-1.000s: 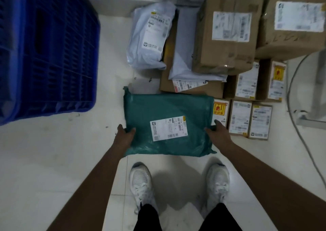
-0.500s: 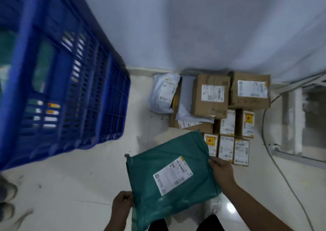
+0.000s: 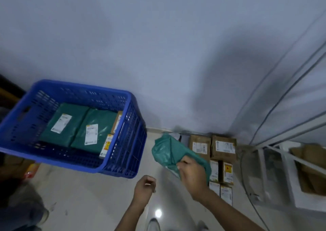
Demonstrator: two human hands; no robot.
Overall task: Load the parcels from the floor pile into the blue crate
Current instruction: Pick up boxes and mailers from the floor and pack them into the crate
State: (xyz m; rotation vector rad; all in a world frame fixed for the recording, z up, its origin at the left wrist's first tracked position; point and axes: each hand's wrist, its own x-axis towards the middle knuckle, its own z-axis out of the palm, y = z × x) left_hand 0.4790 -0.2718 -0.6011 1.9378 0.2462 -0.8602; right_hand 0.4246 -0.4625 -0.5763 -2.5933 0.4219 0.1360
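Observation:
My right hand (image 3: 191,175) grips a green plastic mailer (image 3: 169,151), held up above the floor to the right of the blue crate (image 3: 123,167). My left hand (image 3: 143,188) hangs below it with loosely curled fingers and holds nothing. Inside the crate lie two green mailers (image 3: 81,126) with white labels and small cardboard boxes (image 3: 115,123) along its right wall. The floor pile of cardboard boxes (image 3: 223,147) sits against the wall behind the raised mailer, which hides part of it.
A white wall fills the upper view. A cable (image 3: 247,183) runs down the floor right of the pile, beside a white metal frame (image 3: 282,160) and a cardboard piece. Another person's leg and shoe (image 3: 35,215) stand at the bottom left.
The green mailer rose off the floor and now hangs from my right hand alone. My left hand let go of it. The view lifted and turned, showing the crate's inside.

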